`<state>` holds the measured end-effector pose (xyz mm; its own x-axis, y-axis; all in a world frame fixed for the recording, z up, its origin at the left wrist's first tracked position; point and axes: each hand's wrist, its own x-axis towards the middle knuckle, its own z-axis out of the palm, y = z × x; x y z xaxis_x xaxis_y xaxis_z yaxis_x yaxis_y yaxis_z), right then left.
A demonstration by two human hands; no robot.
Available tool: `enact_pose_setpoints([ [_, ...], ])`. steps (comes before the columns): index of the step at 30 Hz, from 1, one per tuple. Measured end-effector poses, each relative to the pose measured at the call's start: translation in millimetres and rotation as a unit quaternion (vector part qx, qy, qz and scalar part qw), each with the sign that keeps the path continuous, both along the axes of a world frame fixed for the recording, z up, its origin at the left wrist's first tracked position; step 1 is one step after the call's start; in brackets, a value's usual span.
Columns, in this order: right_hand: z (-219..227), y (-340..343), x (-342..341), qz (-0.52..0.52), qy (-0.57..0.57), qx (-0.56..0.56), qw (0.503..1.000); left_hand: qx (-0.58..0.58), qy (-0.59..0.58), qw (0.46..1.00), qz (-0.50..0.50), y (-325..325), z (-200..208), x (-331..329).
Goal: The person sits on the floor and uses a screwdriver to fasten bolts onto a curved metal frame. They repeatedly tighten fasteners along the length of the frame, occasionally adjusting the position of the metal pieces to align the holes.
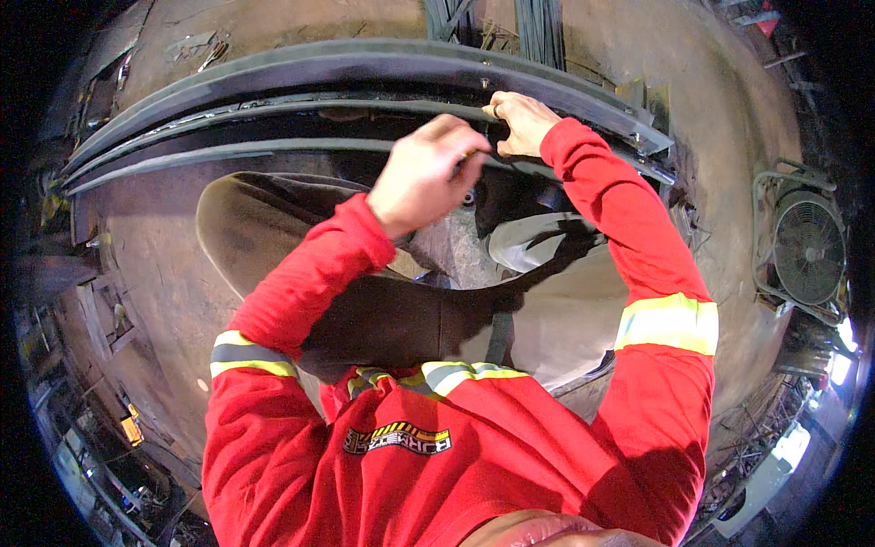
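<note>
Ideally, we brace our right hand (524, 125), thumb and fingers apart, against the metal beam (365, 71); our left hand (427, 173) curls, its hold unclear

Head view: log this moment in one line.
left hand: fingers curled, any grip unclear | right hand: fingers at long metal beam | fan: off to person's right

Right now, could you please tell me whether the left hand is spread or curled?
Curled: the left hand bends its fingers in toward the thumb. Blur hides whether it fully shuts or holds anything.
</note>
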<state>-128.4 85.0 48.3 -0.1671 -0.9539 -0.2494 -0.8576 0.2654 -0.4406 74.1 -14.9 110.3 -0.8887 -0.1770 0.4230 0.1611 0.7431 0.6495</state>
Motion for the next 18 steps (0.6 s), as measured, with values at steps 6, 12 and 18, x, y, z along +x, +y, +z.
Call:
enact_pose_setpoints([
  [6, -8.5, -14.9, -21.9, 0.001, -0.084, 0.09, 0.992, -0.107, 0.039, 0.993, -0.006, 52.4, -2.9, -25.9],
  [12, 19.9, -27.4, -13.3, 0.019, -0.042, 0.176, 0.983, -0.066, 0.096, 0.986, -0.117, 92.4, -33.0, -70.2],
  [18, 11.5, -22.7, -15.4, 0.035, -0.007, 0.169, 0.985, -0.032, 0.065, 0.99, -0.12, 130.2, -90.1, -112.9],
])
